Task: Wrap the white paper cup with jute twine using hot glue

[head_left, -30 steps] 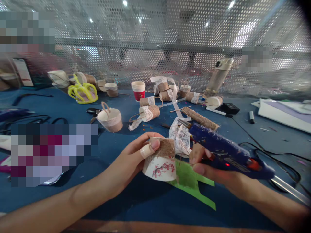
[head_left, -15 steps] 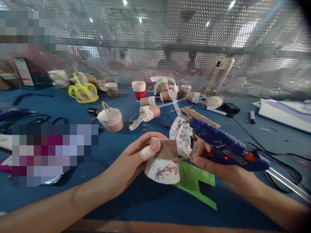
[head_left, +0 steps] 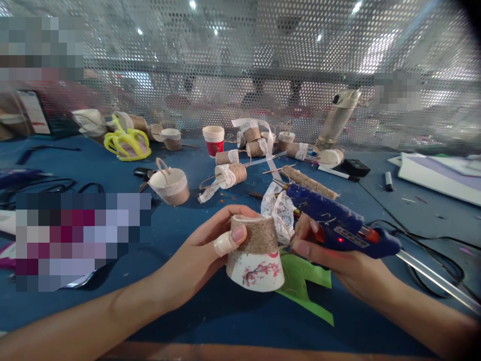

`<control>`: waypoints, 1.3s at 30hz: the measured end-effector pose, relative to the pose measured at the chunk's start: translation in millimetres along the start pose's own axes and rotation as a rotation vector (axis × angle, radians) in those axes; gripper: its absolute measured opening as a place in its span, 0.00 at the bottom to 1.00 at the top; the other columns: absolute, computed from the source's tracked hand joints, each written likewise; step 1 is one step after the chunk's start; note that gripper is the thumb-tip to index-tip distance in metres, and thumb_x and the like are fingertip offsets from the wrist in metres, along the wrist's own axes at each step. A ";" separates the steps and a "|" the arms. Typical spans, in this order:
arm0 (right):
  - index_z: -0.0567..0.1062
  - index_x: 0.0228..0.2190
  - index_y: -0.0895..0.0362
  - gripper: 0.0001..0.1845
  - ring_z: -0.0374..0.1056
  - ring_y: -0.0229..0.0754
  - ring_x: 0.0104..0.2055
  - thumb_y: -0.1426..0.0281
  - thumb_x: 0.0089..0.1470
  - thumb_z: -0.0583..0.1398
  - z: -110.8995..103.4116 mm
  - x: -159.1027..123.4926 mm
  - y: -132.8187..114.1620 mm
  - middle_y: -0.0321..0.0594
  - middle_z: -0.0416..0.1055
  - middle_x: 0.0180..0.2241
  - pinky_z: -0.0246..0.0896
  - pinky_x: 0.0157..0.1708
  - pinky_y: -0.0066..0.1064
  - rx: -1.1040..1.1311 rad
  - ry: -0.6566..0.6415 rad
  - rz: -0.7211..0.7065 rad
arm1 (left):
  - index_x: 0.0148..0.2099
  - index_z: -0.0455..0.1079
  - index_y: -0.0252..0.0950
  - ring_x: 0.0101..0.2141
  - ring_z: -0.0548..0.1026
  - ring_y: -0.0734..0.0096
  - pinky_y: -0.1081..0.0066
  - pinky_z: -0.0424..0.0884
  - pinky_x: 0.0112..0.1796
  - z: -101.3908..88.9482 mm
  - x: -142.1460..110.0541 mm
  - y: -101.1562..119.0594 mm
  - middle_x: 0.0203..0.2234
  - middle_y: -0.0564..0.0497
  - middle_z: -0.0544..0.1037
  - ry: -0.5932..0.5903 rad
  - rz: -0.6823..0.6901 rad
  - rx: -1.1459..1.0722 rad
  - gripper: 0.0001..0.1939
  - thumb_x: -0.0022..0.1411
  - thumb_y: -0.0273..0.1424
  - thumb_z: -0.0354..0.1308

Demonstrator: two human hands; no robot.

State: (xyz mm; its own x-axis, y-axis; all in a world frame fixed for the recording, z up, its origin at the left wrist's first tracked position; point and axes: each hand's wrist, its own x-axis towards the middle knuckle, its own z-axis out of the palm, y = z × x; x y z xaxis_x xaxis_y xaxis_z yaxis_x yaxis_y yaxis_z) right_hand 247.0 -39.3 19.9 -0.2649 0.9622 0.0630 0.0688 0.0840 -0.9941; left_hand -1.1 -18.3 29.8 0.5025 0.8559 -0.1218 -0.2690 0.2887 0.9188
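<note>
Wrapped around a paper cup (head_left: 256, 271), my left hand (head_left: 210, 245) holds it upside down; its thumb has a bandage. The cup is white with pink blossoms, and twine (head_left: 259, 236) covers its narrower, upper half. On the right, my right hand (head_left: 319, 243) grips a blue glue gun (head_left: 323, 210) with a red light lit and a clear glue stick out of its back. Its thumb and forefinger seem to pinch a twine end near the cup. White lace (head_left: 278, 208) lies behind the cup, and a cut green sheet (head_left: 306, 288) is beneath.
Several twine-wrapped cups stand or lie behind, including a small bucket with a handle (head_left: 169, 185). A red paper cup (head_left: 214, 141), a yellow pipe-cleaner basket (head_left: 128, 144), a twine spool (head_left: 310, 181) and a bottle (head_left: 336, 118) are farther back. Black cables (head_left: 424, 235) run at right.
The cup has tilted and turned slightly in my left hand, showing more of its blossoms. My right hand and the glue gun have shifted a little left, the gun's rear end lower.
</note>
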 end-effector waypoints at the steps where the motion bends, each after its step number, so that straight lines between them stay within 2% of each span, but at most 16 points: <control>1: 0.75 0.29 0.52 0.09 0.65 0.36 0.33 0.63 0.58 0.67 0.1 0.4 -0.2 0.30 0.70 0.28 0.59 0.35 0.29 -0.005 -0.001 -0.001 | 0.46 0.76 0.42 0.41 0.74 0.63 0.69 0.69 0.39 -0.3 0.3 -0.3 0.40 0.49 0.77 -0.004 0.008 -0.001 0.10 0.63 0.38 0.63; 9: 0.76 0.28 0.52 0.09 0.65 0.38 0.31 0.64 0.56 0.68 1.5 0.1 1.4 0.31 0.69 0.27 0.60 0.32 0.30 -0.015 0.017 -0.010 | 0.46 0.76 0.43 0.39 0.73 0.70 0.76 0.69 0.38 -1.5 1.5 -3.7 0.39 0.52 0.77 -0.064 0.059 -0.012 0.10 0.63 0.38 0.64; 13: 0.77 0.28 0.51 0.08 0.65 0.38 0.33 0.64 0.57 0.67 1.6 -1.5 2.9 0.31 0.70 0.28 0.61 0.35 0.31 -0.002 0.005 -0.001 | 0.46 0.75 0.44 0.39 0.73 0.70 0.75 0.68 0.38 -1.2 0.9 -3.1 0.40 0.52 0.77 -0.077 0.054 -0.014 0.10 0.62 0.38 0.65; 24: 0.76 0.29 0.52 0.09 0.64 0.36 0.32 0.63 0.57 0.68 4.1 0.4 2.1 0.30 0.69 0.28 0.60 0.34 0.29 0.060 -0.011 0.035 | 0.49 0.72 0.45 0.44 0.73 0.64 0.71 0.68 0.41 -6.1 -0.2 -8.4 0.44 0.51 0.74 -0.142 0.083 0.009 0.13 0.63 0.40 0.64; 30: 0.75 0.28 0.52 0.09 0.64 0.35 0.32 0.64 0.56 0.68 4.4 -0.2 2.7 0.29 0.69 0.28 0.59 0.34 0.27 0.046 0.004 0.039 | 0.50 0.72 0.46 0.44 0.72 0.68 0.73 0.68 0.41 -6.7 2.5 -10.8 0.45 0.52 0.74 -0.225 0.150 -0.006 0.13 0.64 0.38 0.63; 39: 0.73 0.27 0.53 0.13 0.63 0.36 0.31 0.62 0.52 0.70 9.8 -1.0 -6.5 0.30 0.68 0.27 0.62 0.33 0.28 0.070 0.049 0.113 | 0.53 0.70 0.47 0.44 0.72 0.70 0.74 0.67 0.42 -9.6 2.7 -13.3 0.48 0.52 0.74 -0.274 0.163 0.037 0.14 0.65 0.39 0.62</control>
State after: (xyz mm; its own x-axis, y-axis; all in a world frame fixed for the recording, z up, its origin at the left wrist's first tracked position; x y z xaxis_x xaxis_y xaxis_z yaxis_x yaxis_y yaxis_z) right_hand 237.5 -43.3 25.4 -0.2121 0.9761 -0.0476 0.0275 -0.0427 -0.9987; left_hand -4.0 -15.8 13.7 0.6593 0.7408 0.1291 -0.3368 0.1374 0.9315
